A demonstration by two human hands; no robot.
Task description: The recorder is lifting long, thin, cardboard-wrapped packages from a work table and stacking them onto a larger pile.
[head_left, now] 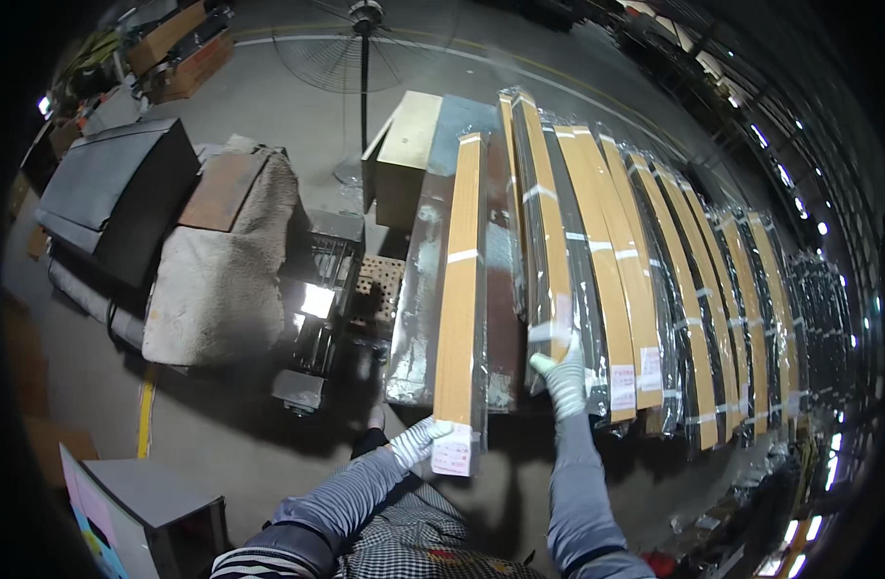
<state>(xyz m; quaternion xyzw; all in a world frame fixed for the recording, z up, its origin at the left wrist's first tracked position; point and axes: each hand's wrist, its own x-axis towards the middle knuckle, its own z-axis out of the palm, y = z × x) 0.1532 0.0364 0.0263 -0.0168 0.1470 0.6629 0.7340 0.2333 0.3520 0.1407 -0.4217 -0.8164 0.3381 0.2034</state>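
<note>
My left hand (419,442), in a pale glove, is closed on the near end of a long, narrow cardboard-faced bundle (458,318) wrapped in clear film. A white label (452,451) covers that end, which juts past the edge of a worn metal-topped table (415,318). To its right, my gloved right hand (561,374) grips the near end of a second wrapped strip bundle (541,207), thumb to the left. Its far end lies against another bundle. Between the two bundles shows a strip of brown tabletop. The fingers under both bundles are partly hidden.
Several similar bundles (597,261) lie side by side to the right. A pale metal box (411,130) stands at the table's far left. A standing fan (363,87), a cloth-draped block (221,280) and a dark cabinet (124,188) are farther left. A grey-topped stand (153,490) is near left.
</note>
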